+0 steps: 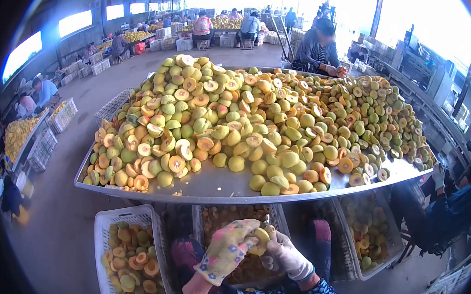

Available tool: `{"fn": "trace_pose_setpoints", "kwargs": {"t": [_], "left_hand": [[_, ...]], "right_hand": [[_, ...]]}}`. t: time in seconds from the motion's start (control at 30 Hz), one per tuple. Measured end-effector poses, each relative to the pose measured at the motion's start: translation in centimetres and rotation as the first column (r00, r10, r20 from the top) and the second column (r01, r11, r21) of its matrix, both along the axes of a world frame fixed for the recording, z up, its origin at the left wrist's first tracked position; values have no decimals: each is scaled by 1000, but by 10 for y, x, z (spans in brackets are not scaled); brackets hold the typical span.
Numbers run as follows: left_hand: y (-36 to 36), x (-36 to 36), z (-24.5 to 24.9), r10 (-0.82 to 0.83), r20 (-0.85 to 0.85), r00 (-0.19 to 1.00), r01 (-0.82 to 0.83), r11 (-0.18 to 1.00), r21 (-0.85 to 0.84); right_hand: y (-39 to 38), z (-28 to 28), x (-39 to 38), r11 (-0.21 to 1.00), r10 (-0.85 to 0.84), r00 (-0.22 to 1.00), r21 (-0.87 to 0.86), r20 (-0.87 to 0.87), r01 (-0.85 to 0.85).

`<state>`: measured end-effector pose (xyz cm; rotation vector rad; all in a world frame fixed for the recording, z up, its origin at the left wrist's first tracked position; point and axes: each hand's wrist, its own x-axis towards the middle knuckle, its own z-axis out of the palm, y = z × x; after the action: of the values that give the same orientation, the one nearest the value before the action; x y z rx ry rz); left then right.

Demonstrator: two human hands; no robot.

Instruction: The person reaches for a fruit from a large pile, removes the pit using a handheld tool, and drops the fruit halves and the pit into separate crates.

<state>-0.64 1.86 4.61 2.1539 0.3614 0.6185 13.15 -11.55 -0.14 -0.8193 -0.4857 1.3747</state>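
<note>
My left hand (226, 250), in a floral yellow glove, holds a yellow-green peach half (261, 238) over a crate below the table edge. My right hand (284, 255), in a white glove, presses against the same fruit from the right; a small tool seems to stick up between the hands, but I cannot make it out. Ahead lies a metal table (211, 187) piled high with halved peaches (233, 120), yellow-green skins and orange cut faces with pit hollows.
White plastic crates with peach halves stand under the table: one at left (126, 264), one below my hands (235, 215), one at right (369, 230). A co-worker's sleeve and gloved hand (439, 176) are at the right edge; another person (316, 46) sits at the far side.
</note>
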Motion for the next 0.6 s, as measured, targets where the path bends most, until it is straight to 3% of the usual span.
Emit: {"fn": "trace_pose_setpoints", "kwargs": {"t": [0.07,0.13,0.17,0.3,0.37,0.4,0.43,0.47,0.5,0.57,0.6], "left_hand": [[-10,-5,-8,184,120,976,-169,978,-124],[-22,-8,-13,238,168,957,-225,970,-96],[-26,-9,-14,293,217,931,-285,956,-69],[-25,-7,-31,294,235,927,-301,954,-8],[-26,-6,-41,274,326,905,-344,921,184],[-27,-7,-43,271,322,907,-340,922,182],[-29,-8,-43,289,351,890,-259,957,-131],[-32,-10,-44,320,368,873,-145,891,-431],[-33,-7,-46,324,359,875,-149,886,-438],[-35,7,-54,633,398,664,55,490,-870],[-43,7,-59,654,372,659,-21,510,-860]], "right_hand": [[1,-1,0,1000,23,1000,1,15,-23],[-2,0,-5,999,43,999,1,30,-43],[-2,-2,-11,1000,-2,999,-27,-42,1],[0,-3,-21,997,-35,989,-69,-143,25],[1,-9,-25,999,-30,982,-37,-189,23],[2,-18,-26,999,1,934,-29,-356,-12],[4,-21,-28,999,31,858,-17,-513,-46],[6,-22,-29,998,63,838,14,-542,-66],[6,-21,-28,998,58,834,5,-549,-66],[8,-1,-32,993,79,925,-54,-371,-106],[5,-5,-39,994,65,895,-50,-440,-97]]}}
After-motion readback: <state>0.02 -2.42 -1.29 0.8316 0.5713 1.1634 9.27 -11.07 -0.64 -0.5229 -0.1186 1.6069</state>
